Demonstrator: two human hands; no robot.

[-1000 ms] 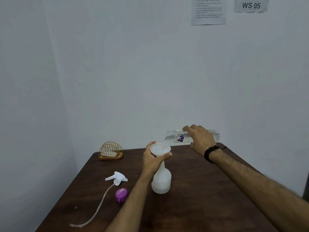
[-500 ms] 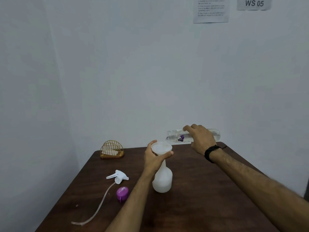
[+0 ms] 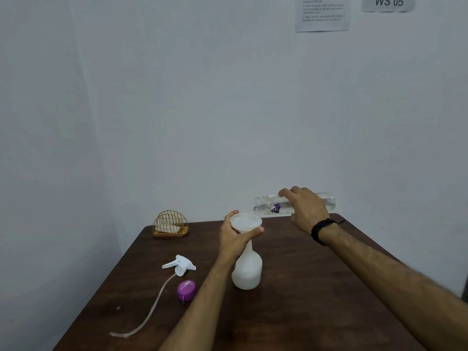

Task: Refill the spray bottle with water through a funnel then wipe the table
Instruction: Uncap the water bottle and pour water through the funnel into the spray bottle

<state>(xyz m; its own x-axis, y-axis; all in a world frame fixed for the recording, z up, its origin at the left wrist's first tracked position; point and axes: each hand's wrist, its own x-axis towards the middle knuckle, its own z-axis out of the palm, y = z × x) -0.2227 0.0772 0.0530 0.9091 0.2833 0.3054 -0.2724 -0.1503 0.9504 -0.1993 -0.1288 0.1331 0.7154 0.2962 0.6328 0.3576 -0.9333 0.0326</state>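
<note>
A white spray bottle (image 3: pixel 247 271) stands upright mid-table with a white funnel (image 3: pixel 245 221) in its neck. My left hand (image 3: pixel 235 239) grips the funnel's stem and the bottle neck. My right hand (image 3: pixel 305 209) holds a clear water bottle (image 3: pixel 268 205) nearly horizontal, its open mouth just right of the funnel rim. The white trigger sprayer head (image 3: pixel 180 265) with its long tube lies on the table to the left, with a purple cap (image 3: pixel 186 290) beside it.
The dark wooden table (image 3: pixel 304 300) sits in a corner between white walls. A gold wire holder with tissue (image 3: pixel 170 225) stands at the back left. Printed sheets (image 3: pixel 321 12) hang on the wall.
The water bottle has tipped back from a downward pour to nearly level and the stream into the funnel has stopped. My left hand keeps its grip.
</note>
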